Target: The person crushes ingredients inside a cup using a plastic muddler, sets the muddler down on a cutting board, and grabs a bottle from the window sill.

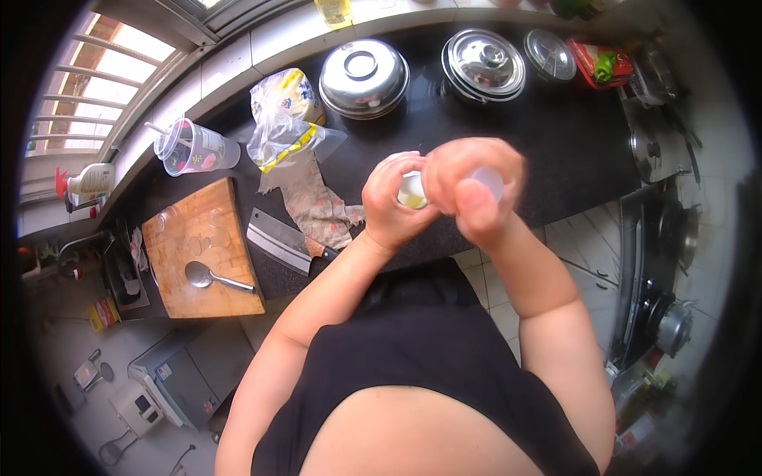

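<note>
My left hand [390, 199] is wrapped around a small white cup or jar [412, 190] with something pale yellow in it. Close against it on the right, my blurred right hand [479, 187] is curled around a small whitish translucent object [488, 181], whose kind I cannot tell. Both hands are raised over the front part of the dark countertop [571, 149]. Left of them lie a patterned cloth [312, 199] and a cleaver [280, 238]. A metal spoon [205, 276] rests on the wooden cutting board [178, 297], near several small clear round things.
Along the back stand a lidded steel pot [364, 77], another pot with a steel lid [485, 62], a plastic bag [286, 131] and a floral plastic cup [199, 149]. A red tray [619, 74] holds a green pepper. The stove [640, 285] is at the right, the sink [122, 273] at the left.
</note>
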Demonstrator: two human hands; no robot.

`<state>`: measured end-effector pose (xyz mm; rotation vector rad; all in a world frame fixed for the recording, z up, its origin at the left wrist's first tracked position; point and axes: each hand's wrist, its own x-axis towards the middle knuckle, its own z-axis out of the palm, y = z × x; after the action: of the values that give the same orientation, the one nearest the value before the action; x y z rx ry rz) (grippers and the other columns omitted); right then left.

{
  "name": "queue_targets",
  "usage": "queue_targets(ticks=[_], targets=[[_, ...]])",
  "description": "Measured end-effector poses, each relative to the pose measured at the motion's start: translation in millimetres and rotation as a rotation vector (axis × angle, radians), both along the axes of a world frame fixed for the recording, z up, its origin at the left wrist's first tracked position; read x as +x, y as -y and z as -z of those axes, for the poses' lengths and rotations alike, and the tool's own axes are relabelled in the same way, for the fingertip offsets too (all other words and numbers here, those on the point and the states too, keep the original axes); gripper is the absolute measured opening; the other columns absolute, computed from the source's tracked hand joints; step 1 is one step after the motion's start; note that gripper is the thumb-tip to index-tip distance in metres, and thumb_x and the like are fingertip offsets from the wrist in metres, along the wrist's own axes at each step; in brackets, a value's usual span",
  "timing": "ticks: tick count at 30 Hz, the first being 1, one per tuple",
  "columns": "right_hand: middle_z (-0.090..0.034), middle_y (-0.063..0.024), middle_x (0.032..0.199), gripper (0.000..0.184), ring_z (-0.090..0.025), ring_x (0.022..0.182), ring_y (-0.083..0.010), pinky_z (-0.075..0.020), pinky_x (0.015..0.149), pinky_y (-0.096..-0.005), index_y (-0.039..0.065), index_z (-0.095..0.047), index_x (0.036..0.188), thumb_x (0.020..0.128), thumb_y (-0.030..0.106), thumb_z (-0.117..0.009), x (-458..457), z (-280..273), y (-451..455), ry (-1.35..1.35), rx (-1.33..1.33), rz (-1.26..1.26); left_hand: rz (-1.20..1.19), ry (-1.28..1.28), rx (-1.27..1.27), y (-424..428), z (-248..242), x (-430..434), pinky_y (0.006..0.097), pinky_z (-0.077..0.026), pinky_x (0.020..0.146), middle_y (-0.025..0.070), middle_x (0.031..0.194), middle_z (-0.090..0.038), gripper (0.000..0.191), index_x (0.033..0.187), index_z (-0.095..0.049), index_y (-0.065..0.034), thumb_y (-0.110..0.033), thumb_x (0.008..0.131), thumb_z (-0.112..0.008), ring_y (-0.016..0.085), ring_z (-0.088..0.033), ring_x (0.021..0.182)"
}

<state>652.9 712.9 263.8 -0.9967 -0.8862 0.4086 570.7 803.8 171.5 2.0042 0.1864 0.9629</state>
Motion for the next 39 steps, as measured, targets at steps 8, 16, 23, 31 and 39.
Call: queue_targets(ticks=[8, 16, 23, 31, 39], targets=[[-0.048, -0.0024, 0.050, 0.026, -0.046, 0.041, -0.0117, -0.0413, 0.042, -0.0239, 0.004, -0.048, 0.062, 0.080, 0.022, -0.053, -6.3, -72.2, 11.9, 0.058, 0.026, -0.031, -0.001, 0.004, -0.031, -3.7, 4.3, -2.4, 0.0374, -0.050, 0.081, 0.0114, 0.091, -0.065, 0.039, 0.087, -0.059, -0.0037, -0.010, 0.053, -0.075, 0.030, -0.063, 0.088], [-0.057, -0.0076, 0.055, 0.012, -0.057, 0.047, -0.0153, -0.0466, 0.048, -0.0247, -0.001, -0.057, 0.064, 0.071, 0.008, -0.057, 7.8, -41.3, -20.5, 0.243, -0.102, -0.057, 0.038, -0.083, -0.240, 4.1, 1.0, -1.8, 0.0378, -0.050, 0.081, 0.0126, 0.091, -0.066, 0.037, 0.088, -0.060, -0.0035, -0.013, 0.055, -0.076, 0.031, -0.063, 0.088], [-0.051, -0.0077, 0.056, 0.011, -0.046, 0.045, -0.0116, -0.0368, 0.043, -0.0230, -0.003, -0.050, 0.063, 0.071, 0.006, -0.049, 3.5, -38.4, -15.6, 0.228, -0.148, -0.048, -0.022, -0.016, -0.033, -5.9, 12.4, -7.9, 0.0381, -0.050, 0.079, 0.0130, 0.090, -0.066, 0.038, 0.087, -0.061, -0.0036, -0.016, 0.056, -0.079, 0.031, -0.064, 0.086], [-0.056, -0.0065, 0.057, 0.012, -0.055, 0.049, -0.0152, -0.0459, 0.049, -0.0247, 0.001, -0.057, 0.066, 0.072, 0.012, -0.059, 1.7, -52.0, 4.2, 0.072, -0.178, -0.031, -0.016, 0.038, -0.008, -6.8, 10.8, -5.7, 0.0381, -0.050, 0.078, 0.0135, 0.089, -0.065, 0.037, 0.088, -0.061, -0.0033, -0.014, 0.056, -0.078, 0.031, -0.064, 0.084], [-0.055, -0.0054, 0.054, 0.006, -0.054, 0.048, -0.0106, -0.0431, 0.046, -0.0228, -0.002, -0.056, 0.065, 0.070, 0.001, -0.055, 1.7, -49.5, -9.5, -0.042, -0.031, -0.079, -0.049, -0.006, 0.018, -9.4, 10.6, -7.6, 0.0376, -0.050, 0.081, 0.0112, 0.091, -0.066, 0.037, 0.088, -0.059, -0.0045, -0.011, 0.055, -0.074, 0.029, -0.064, 0.089]])
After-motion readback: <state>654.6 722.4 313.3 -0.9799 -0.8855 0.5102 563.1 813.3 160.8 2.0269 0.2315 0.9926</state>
